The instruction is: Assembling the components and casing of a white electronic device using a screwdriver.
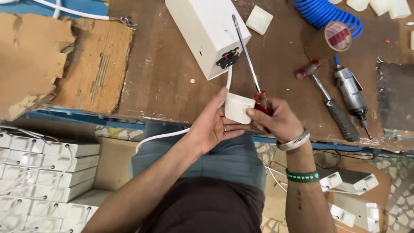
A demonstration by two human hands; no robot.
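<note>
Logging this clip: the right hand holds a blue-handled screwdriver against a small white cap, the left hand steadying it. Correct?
Not quite. In the head view the screwdriver in the right hand has a red handle, not blue. The rest stands: the left hand steadies the small white cap.

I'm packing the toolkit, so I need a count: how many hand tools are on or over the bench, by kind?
Screwdriver, red handle, in the right hand: 1
Hammer lying on the bench: 1
Air-powered tool beside the hammer: 1
Total: 3
</note>
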